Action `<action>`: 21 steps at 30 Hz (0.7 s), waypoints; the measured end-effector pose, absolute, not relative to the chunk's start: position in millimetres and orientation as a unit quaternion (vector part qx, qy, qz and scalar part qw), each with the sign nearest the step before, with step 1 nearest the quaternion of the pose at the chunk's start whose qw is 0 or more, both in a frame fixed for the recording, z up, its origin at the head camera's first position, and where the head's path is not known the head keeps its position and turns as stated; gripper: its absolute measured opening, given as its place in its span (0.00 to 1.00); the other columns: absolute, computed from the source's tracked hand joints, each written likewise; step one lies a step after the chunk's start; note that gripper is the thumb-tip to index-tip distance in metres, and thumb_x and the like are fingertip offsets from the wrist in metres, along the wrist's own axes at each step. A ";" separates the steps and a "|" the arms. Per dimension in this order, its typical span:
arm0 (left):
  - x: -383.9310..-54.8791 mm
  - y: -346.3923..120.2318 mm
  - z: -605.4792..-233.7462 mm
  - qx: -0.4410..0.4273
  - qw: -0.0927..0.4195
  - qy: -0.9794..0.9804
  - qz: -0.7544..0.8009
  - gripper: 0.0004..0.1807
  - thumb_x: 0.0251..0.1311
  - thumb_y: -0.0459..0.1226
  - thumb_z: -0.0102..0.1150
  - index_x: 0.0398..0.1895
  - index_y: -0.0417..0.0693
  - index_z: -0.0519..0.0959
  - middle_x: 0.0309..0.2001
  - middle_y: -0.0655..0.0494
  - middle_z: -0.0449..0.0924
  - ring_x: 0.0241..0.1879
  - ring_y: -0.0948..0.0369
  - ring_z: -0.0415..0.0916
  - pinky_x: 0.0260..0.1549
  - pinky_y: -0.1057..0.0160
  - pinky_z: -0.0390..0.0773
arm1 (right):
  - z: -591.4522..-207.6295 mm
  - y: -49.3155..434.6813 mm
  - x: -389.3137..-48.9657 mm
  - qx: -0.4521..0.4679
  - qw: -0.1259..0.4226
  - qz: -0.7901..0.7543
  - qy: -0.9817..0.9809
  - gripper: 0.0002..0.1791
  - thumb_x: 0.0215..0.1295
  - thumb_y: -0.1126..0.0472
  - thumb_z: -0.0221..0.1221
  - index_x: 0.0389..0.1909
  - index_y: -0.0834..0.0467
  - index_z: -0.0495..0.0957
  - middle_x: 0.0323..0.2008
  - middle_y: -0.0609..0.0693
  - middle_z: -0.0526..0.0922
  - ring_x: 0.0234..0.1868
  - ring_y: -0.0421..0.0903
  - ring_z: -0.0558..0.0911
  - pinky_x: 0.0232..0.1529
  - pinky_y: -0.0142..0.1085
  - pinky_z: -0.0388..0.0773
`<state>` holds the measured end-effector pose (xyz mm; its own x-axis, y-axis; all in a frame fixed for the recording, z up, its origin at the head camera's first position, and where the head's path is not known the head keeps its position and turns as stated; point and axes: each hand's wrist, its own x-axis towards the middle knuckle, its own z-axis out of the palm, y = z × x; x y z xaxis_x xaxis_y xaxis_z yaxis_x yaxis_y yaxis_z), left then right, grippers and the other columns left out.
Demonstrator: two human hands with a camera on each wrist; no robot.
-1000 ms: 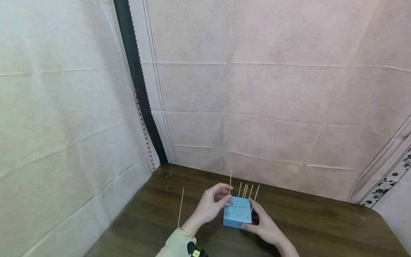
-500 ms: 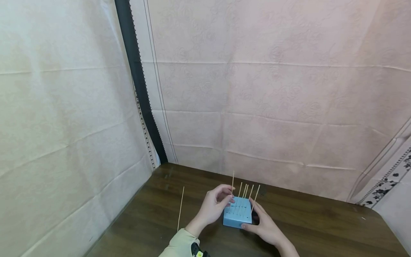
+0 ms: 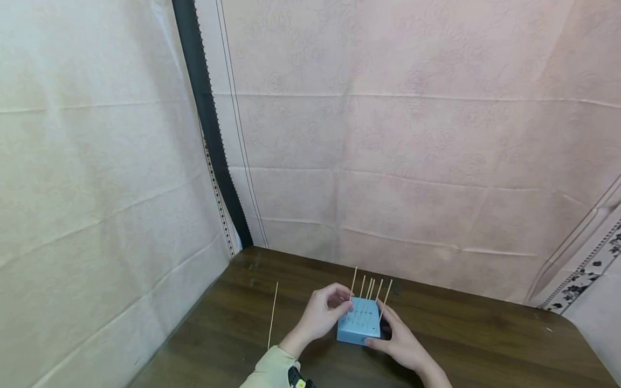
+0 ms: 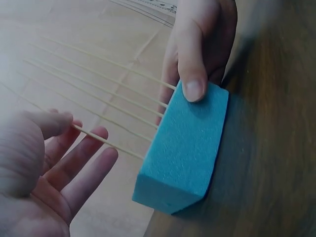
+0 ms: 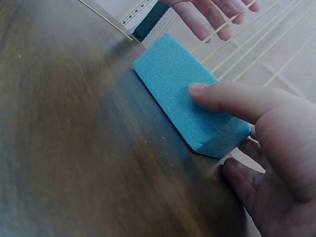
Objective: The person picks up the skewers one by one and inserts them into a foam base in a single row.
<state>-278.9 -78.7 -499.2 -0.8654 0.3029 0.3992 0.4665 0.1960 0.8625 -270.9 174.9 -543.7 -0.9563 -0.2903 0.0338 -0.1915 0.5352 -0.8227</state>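
A light-blue foam block (image 3: 358,336) sits on the table with several thin wooden skewers (image 3: 371,289) standing in its top. My right hand (image 3: 400,341) holds the block from the right, the thumb pressing its near face in the right wrist view and the other fingers behind it. My left hand (image 3: 321,313) is at the block's left side and pinches one skewer (image 4: 118,146) between thumb and index finger. This skewer's lower end meets the block's top near the left end, and its upper part leans slightly right in the head view. The left hand's other fingers are spread beside it.
One more skewer (image 3: 273,315) stands out at the left, its lower end hidden behind the left sleeve (image 3: 271,366). The brown wooden table (image 3: 485,345) ends at pale cloth walls (image 3: 412,161) behind and on the left.
The pinched skewer's top has come down and a little to the right, tilting more. My left hand has shifted slightly right. The right hand and the block have stayed in place.
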 end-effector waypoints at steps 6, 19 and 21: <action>-279.5 -81.4 -502.6 -0.245 0.060 -0.781 -0.571 0.08 0.73 0.32 0.66 0.53 0.44 0.85 0.41 0.71 0.87 0.42 0.67 0.85 0.50 0.63 0.82 | -545.8 173.2 -271.5 -0.133 0.057 -0.461 0.876 0.62 0.59 0.46 0.79 0.86 0.57 0.52 0.82 0.67 0.56 0.75 0.68 0.67 0.70 0.69 0.65; -285.4 -84.5 -511.2 -0.271 0.051 -0.782 -0.559 0.09 0.74 0.37 0.67 0.50 0.42 0.86 0.45 0.56 0.90 0.44 0.68 0.86 0.49 0.65 0.84 | -546.0 174.2 -272.9 -0.133 0.057 -0.461 0.875 0.63 0.59 0.46 0.79 0.87 0.56 0.51 0.82 0.67 0.54 0.75 0.69 0.67 0.69 0.69 0.65; -285.1 -85.1 -511.2 -0.282 0.049 -0.783 -0.553 0.09 0.75 0.37 0.66 0.50 0.42 0.86 0.47 0.51 0.90 0.45 0.68 0.85 0.51 0.65 0.83 | -546.1 173.9 -273.0 -0.133 0.057 -0.461 0.875 0.63 0.59 0.46 0.79 0.87 0.56 0.51 0.82 0.67 0.55 0.74 0.68 0.68 0.69 0.68 0.67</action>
<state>-285.1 -85.1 -511.2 -0.8356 0.3882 0.3885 0.4961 0.2299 0.8373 -273.0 173.9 -546.1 -0.9579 -0.2861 0.0222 -0.1801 0.5390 -0.8228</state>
